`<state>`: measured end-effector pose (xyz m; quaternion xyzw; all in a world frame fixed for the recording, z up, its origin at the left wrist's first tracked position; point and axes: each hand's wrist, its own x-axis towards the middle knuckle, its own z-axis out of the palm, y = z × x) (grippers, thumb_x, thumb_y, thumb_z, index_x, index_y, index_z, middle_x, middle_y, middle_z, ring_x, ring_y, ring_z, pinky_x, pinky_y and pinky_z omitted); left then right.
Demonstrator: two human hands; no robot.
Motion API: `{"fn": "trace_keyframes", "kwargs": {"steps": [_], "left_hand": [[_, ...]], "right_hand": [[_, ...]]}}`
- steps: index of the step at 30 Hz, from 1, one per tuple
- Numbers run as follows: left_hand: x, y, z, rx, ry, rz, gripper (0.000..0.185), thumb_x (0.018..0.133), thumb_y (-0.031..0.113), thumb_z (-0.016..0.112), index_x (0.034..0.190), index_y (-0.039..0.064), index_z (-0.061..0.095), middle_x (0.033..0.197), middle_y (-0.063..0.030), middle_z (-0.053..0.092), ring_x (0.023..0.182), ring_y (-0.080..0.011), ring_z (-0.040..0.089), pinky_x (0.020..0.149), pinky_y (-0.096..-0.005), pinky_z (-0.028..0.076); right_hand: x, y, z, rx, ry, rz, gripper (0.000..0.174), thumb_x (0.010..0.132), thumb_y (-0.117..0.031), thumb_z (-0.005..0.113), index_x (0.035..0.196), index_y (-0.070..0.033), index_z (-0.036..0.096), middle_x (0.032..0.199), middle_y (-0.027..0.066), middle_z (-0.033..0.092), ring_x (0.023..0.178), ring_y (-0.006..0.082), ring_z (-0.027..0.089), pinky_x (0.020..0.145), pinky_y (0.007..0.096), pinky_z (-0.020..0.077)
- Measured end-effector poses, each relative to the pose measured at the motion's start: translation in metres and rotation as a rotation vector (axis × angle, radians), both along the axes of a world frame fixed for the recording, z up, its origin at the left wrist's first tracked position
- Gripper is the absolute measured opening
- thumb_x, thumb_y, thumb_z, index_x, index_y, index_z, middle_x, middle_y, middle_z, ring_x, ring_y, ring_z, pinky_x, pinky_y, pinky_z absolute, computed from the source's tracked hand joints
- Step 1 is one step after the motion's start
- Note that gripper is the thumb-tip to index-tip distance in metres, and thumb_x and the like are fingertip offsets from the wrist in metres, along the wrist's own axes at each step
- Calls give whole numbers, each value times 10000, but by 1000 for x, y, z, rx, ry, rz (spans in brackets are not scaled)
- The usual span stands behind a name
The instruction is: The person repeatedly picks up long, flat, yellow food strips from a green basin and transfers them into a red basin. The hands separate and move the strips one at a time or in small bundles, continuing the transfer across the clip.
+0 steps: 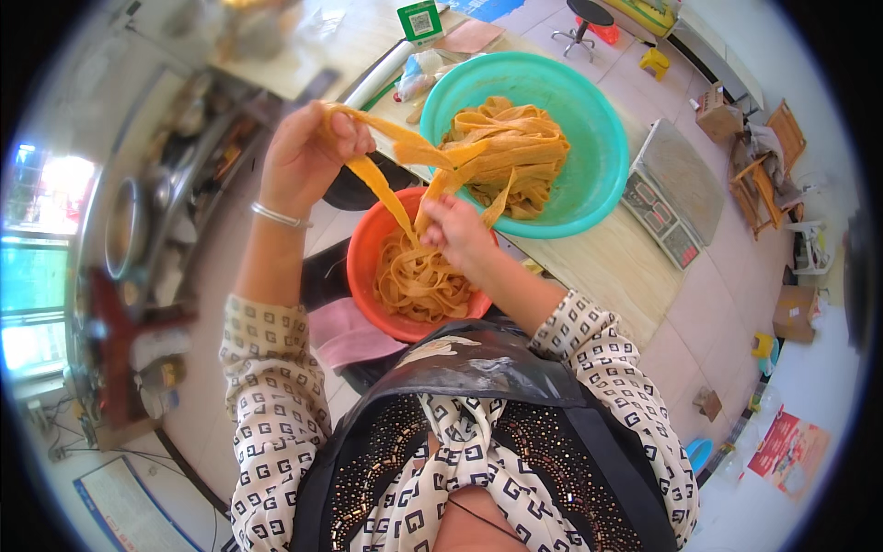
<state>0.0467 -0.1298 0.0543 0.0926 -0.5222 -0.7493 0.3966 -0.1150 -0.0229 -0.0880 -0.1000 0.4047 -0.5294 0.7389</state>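
My left hand [303, 155], with a bangle at the wrist, is raised left of the bowls and grips a long orange-tan food strip [376, 190], flat like a wide noodle or tofu skin. Lower and to the right, my right hand [455, 228] pinches flat strips above the rim of a red plastic bowl [363, 276]. Loose, curled strips [421, 283] lie inside that bowl. A larger green plastic basin [597, 159] on the table contains a thick pile of folded strips [510, 148]. Between my hands, one strip slopes down toward the red bowl.
A digital scale [672, 183] stands on the table [607, 276] right of the basin. Beyond the basin lie a plastic bag [417, 76], a white roll [379, 72] and a green sign with a printed code [419, 24]. Pink cloth [352, 334] hangs beside the red bowl.
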Motion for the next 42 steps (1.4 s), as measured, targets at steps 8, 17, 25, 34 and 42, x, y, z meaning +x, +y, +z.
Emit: {"fn": "trace_keyframes", "kwargs": {"steps": [8, 17, 25, 34, 42], "left_hand": [[13, -27, -46, 339, -179, -105, 372, 964, 287, 414, 864, -18, 602, 785, -101, 610, 780, -235, 592, 728, -366, 487], [32, -25, -66, 308, 33, 20, 389, 961, 317, 416, 894, -10, 615, 1046, -185, 615, 1007, -290, 590, 840, -421, 481], [67, -19, -12, 137, 180, 136, 351, 949, 285, 452, 938, -17, 630, 1229, -211, 555, 1232, -335, 456, 965, -489, 384], [29, -40, 21, 35, -18, 107, 335, 942, 273, 447, 829, -11, 585, 1088, -209, 587, 1079, -312, 534, 874, -449, 446], [64, -12, -62, 213, -377, -14, 343, 883, 285, 497, 801, -34, 589, 765, -143, 593, 576, -197, 537, 541, -305, 446]], "right_hand": [[5, 72, 95, -457, 290, 368, 70, 847, -73, 592, 904, -43, 564, 724, -8, 583, 552, 48, 501, 493, 210, 397], [4, 69, 123, -1156, 425, 699, 133, 801, -93, 641, 779, -14, 536, 666, 118, 527, 596, 234, 543, 586, 335, 433], [-2, 67, -38, -1195, 1211, 853, 88, 765, -121, 604, 780, -36, 589, 693, 171, 594, 679, 328, 618, 608, 416, 486], [4, 75, -97, -1154, 1186, 1110, 171, 788, -150, 538, 873, -85, 671, 822, 147, 658, 790, 348, 626, 714, 432, 503], [-93, 26, -59, -609, 1290, 38, 173, 862, -153, 566, 969, -26, 614, 908, 119, 655, 794, 186, 631, 704, 325, 496]]}}
